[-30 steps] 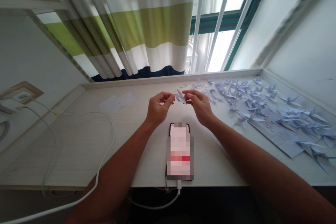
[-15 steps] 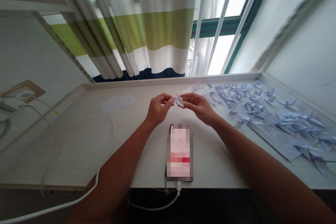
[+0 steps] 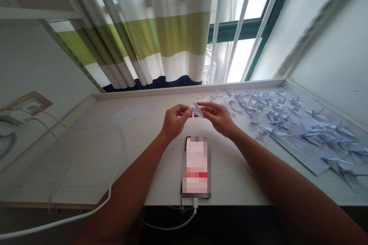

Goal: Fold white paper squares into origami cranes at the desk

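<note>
Between my two hands, above the middle of the desk, is a small white folded paper crane (image 3: 197,110). My left hand (image 3: 176,119) pinches its left side between thumb and curled fingers. From the right, my right hand (image 3: 220,118) grips it between thumb and forefinger, with the other fingers partly hidden behind. A thin pointed tip of the paper sticks up between the hands. Many finished-looking paper cranes (image 3: 258,103) of the same white paper lie heaped on the right of the desk.
A phone (image 3: 197,168) with a blurred screen lies below my hands, plugged into a white cable (image 3: 125,141). Loose paper pieces (image 3: 132,113) lie at the back left. A printed sheet (image 3: 299,149) is partly under the cranes. A raised ledge (image 3: 172,91) borders the desk.
The folded paper has turned slightly between my fingers, its lower point now reaching further right. My left hand has shifted a little to the right.
</note>
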Available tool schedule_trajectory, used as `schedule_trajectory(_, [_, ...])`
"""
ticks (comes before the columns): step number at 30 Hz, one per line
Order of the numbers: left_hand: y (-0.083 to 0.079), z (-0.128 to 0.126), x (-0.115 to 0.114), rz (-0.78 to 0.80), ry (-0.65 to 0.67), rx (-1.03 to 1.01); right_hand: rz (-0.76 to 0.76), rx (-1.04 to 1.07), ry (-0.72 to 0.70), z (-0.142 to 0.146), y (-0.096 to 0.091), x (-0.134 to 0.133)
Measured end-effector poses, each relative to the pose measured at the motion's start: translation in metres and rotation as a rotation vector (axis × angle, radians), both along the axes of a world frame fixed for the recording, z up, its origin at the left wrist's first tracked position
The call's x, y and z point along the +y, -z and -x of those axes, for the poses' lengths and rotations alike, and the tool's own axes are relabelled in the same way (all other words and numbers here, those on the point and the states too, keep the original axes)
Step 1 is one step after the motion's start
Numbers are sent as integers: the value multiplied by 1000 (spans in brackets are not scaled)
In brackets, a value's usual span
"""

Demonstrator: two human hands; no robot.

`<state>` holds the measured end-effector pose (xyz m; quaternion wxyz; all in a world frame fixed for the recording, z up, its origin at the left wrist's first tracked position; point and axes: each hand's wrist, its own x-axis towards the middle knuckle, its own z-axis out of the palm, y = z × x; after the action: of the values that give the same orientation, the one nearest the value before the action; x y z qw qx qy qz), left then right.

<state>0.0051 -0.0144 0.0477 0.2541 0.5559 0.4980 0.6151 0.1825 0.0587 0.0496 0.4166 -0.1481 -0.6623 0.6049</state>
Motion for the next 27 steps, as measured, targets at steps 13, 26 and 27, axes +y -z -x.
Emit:
schedule_trajectory(13, [-4, -1, -1, 13, 31, -74, -76, -38, 61, 0, -3, -3])
schedule_trajectory(26, [-3, -1, -3, -25, -9, -11, -165, -17, 112, 2, -1, -3])
schedule_trajectory(27, [-2, 0, -3, -23, -8, -3, -164, -10, 125, 2, 0, -3])
